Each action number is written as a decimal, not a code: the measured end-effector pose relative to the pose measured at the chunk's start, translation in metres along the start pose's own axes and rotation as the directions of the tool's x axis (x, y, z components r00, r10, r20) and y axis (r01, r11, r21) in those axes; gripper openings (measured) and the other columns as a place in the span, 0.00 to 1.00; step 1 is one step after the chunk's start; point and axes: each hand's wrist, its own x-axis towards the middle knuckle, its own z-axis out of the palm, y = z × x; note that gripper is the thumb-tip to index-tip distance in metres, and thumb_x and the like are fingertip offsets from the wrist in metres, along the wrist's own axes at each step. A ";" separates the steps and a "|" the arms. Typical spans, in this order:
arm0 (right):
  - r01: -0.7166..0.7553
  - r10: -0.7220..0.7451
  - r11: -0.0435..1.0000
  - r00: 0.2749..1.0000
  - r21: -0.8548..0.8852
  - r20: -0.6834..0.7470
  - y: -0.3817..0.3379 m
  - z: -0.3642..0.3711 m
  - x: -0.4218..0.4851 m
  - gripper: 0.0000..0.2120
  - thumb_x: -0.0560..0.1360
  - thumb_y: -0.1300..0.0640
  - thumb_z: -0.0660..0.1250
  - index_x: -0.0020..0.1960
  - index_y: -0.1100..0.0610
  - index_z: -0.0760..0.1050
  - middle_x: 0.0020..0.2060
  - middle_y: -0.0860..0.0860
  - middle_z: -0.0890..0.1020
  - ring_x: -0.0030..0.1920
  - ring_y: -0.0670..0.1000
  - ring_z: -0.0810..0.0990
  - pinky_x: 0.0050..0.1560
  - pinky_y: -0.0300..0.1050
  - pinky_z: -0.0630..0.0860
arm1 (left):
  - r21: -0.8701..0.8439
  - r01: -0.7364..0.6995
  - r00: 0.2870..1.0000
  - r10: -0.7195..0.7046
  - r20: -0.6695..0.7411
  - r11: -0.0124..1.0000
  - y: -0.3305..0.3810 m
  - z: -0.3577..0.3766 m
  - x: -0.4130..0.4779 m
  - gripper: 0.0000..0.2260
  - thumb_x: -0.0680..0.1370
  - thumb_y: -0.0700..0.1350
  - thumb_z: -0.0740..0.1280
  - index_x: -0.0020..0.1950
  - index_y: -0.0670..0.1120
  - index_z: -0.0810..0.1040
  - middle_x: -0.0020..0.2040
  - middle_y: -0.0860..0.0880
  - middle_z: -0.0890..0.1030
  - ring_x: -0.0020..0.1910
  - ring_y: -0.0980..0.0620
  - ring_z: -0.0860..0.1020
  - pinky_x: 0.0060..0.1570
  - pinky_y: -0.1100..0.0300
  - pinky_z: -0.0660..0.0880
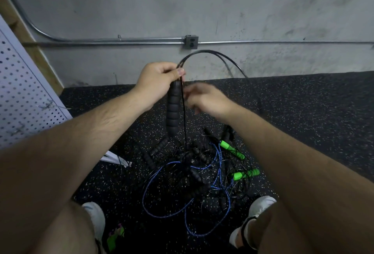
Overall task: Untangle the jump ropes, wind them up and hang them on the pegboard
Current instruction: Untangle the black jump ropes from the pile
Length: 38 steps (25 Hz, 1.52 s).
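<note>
Dim, flat indoor light, wide-angle bowing at the edges, right hand (204,99) motion-blurred, soft noisy shadows

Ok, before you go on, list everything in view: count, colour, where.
handle: one, black, hanging from the left hand
cord: several strands, black, arching up from the left hand; one drops into the pile
pile: one tangle of ropes, mostly black, on the floor ahead of the shoes
blue rope: one, blue, looping through the pile
green handles: two, green, right side of the pile
green thing: one, green and pink, by the left shoe; unclear what
pegboard: one, white, far left
conduit: one, grey, along the wall
outlet: one, grey, on the conduit
shoes: two, white, bottom
left hand: grips the handle's top
right hand: blurred, at the cord; grip unclear
</note>
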 end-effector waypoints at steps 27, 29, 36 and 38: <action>0.210 -0.029 0.857 0.931 0.470 -0.363 -0.045 -0.012 0.011 0.10 0.85 0.60 0.57 0.58 0.66 0.72 0.48 0.60 0.83 0.39 0.51 0.84 0.38 0.45 0.81 | 0.149 0.327 0.900 -0.356 0.252 0.933 -0.055 0.022 -0.054 0.06 0.82 0.45 0.68 0.51 0.50 0.86 0.48 0.56 0.87 0.50 0.57 0.81 0.54 0.64 0.74; 0.060 0.068 0.898 0.960 0.435 -0.272 -0.035 -0.011 0.007 0.09 0.84 0.60 0.60 0.56 0.65 0.75 0.47 0.60 0.84 0.40 0.53 0.85 0.46 0.50 0.83 | 0.101 0.314 0.928 -0.328 0.176 0.944 -0.053 0.024 -0.048 0.07 0.82 0.45 0.68 0.48 0.49 0.86 0.45 0.53 0.87 0.41 0.56 0.78 0.48 0.61 0.74; -0.086 0.033 0.990 0.912 -0.113 -0.409 -0.004 0.027 -0.006 0.04 0.75 0.58 0.66 0.47 0.58 0.76 0.55 0.53 0.73 0.44 0.47 0.77 0.48 0.43 0.75 | -0.048 0.245 0.969 -0.244 0.025 0.968 -0.026 0.019 -0.030 0.08 0.81 0.42 0.68 0.45 0.48 0.86 0.37 0.52 0.83 0.36 0.56 0.75 0.41 0.64 0.73; 0.045 -0.121 0.979 0.914 -0.200 -0.388 -0.001 0.033 -0.002 0.03 0.75 0.59 0.66 0.47 0.57 0.77 0.52 0.50 0.74 0.43 0.44 0.74 0.44 0.40 0.72 | -0.126 0.254 0.967 -0.256 -0.004 0.959 -0.021 0.015 -0.025 0.08 0.82 0.41 0.67 0.46 0.46 0.85 0.36 0.53 0.83 0.35 0.57 0.73 0.40 0.65 0.73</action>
